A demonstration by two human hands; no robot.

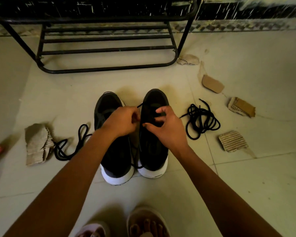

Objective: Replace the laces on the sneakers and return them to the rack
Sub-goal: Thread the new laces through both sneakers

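Sneakers (115, 159) stand mid-floor, toes toward the rack (108, 50). Left hand (121, 120) pinches the lace (140, 105) near its tip, over the right sneaker (154, 154). Right hand (167, 129), fingers curled, grips that shoe's upper at the eyelets. Risks: black lace on black upper in dim light, so an eyelet may be skipped; the ends may come out uneven.

Pale tiled floor (246, 185), dusty and stained, grout lines showing — light dim, yellowish. Black metal rack (108, 69) stands by the far wall (246, 7), which is dark, streaked white. Patterned tile strip (229, 27) at its foot. Torn cardboard scraps (212, 83) scattered about.
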